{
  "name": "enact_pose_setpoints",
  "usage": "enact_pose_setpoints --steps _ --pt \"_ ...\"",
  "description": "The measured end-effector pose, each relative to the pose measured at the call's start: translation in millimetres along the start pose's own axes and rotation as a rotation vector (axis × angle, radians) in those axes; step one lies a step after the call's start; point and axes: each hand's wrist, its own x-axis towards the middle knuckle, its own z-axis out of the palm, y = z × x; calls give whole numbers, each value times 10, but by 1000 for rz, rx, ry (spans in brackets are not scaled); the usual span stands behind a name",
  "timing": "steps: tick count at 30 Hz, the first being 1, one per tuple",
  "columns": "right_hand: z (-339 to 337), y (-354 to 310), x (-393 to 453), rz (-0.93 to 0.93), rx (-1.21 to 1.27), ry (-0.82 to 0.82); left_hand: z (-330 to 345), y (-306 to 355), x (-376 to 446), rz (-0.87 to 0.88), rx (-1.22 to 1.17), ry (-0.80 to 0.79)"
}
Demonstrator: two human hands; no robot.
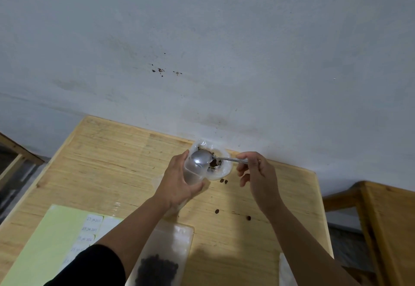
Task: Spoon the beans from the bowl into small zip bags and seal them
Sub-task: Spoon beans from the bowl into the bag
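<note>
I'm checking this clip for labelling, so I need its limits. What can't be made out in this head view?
- Beans in the held bag: the left hand and spoon cover it.
- Beans left in the bowl: spoon and bag hide most of it.
- Writing on the labels: too small and blurred.
- Filled bag: cut off by the bottom edge, its seal partly under the left arm.
- Right hand: its grip on the spoon handle is blurred.

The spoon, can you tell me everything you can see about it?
The spoon looks like shiny silver metal. Its rounded bowl sits at the open mouth of a clear zip bag, turned so its smooth side catches the light. The thin handle runs off to the right, where the right hand pinches its end. Just behind it is a white bowl with a few brown beans left.
</note>
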Motion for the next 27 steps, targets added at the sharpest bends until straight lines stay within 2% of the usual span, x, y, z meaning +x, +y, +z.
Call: enact_pose_setpoints --steps 3,5,9,16,19,27 --pt "-31 59 27 32 28 124 -10 -14 -18 7 17 -3" --pt "-48 163 47 67 -63 174 -20 -32 -36 14 33 -8" --pt "-14 369 29 112 -220 126 -9 -36 -54 24 51 -16" --pt "164 528 1 356 -2 109 44 -20 -20 25 44 -30" --pt "182 548 -7 467 126 159 47 -15 -8 25 37 -38" --pt "-45 375 77 431 232 229 23 -45 7 26 41 -27"
